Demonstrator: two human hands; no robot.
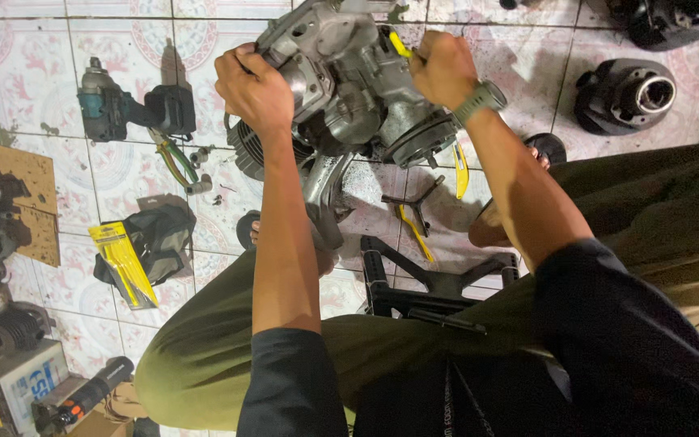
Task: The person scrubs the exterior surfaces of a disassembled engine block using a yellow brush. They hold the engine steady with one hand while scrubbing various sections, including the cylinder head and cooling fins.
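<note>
Both hands clamped on a grey engine block [349,89]
Left hand [254,87] grips its casing edge; right hand [443,69] closes on a yellow-handled tool [400,44] against it; pliers [173,158] lie beyond the left hand

Tiled floor [34,73], pale with pink pattern, carries it all. Teal impact wrench [111,105] at 10 o'clock, green-handled pliers [173,158] and small sockets [198,155] just beside it. Yellow tool packet [123,263] on dark cloth [159,235] at 9. Cardboard piece [30,202] far left. Black cylinder part [626,95] at 2. Yellow-handled tool [416,226] near centre.
</note>
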